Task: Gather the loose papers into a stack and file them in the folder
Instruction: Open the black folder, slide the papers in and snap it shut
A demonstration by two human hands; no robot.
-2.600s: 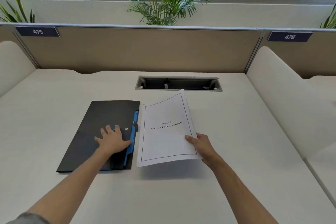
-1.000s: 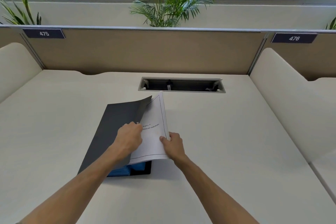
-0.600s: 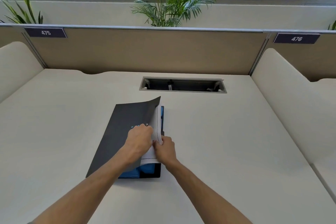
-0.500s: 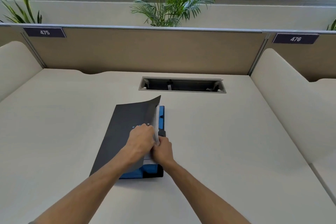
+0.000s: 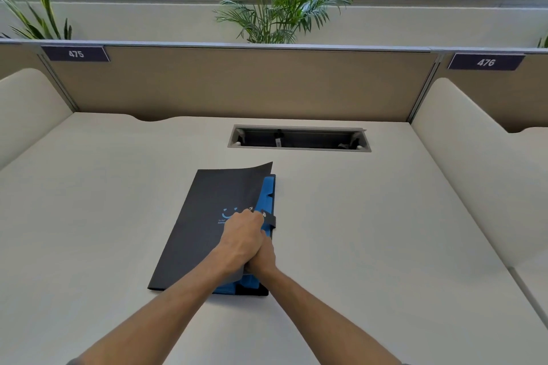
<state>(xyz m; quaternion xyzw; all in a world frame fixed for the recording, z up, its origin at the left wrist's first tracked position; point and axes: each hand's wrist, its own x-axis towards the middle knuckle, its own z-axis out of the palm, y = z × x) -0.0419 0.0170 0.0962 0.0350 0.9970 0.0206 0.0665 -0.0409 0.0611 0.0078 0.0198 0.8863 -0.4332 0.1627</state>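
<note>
On the pale desk (image 5: 385, 246), near its middle, a black folder (image 5: 201, 225) is lying flat with its long side running away from the person, and both bare hands are meeting at its right edge. The left hand (image 5: 241, 238) is resting on top of the black cover, fingers curled down over the cover's right edge near a small snap tab (image 5: 269, 218), so it is gripping the cover itself. That cover is sitting slightly raised, its far right corner curling upward off the blue inner pockets (image 5: 268, 195) that are showing along the right side and again at the near end of the folder. The right hand (image 5: 264, 256) is tucked just under and beside the left hand, pressed against it; its fingers are hidden beneath the cover and the other hand, so whether it is pinching anything cannot be told. No white sheet is showing anywhere on the desk, and whether the papers are lying inside under the cover cannot be seen. A faint blue printed mark (image 5: 228, 213) is sitting on the cover just left of the left hand. Beyond the folder, a rectangular cable slot (image 5: 299, 139) is opening in the desk, well apart from it, and behind that a tan partition (image 5: 237, 83) is carrying number plates reading 475 (image 5: 76, 53) and 476 (image 5: 485, 62). A palm plant (image 5: 275, 0) is standing behind the partition.
</note>
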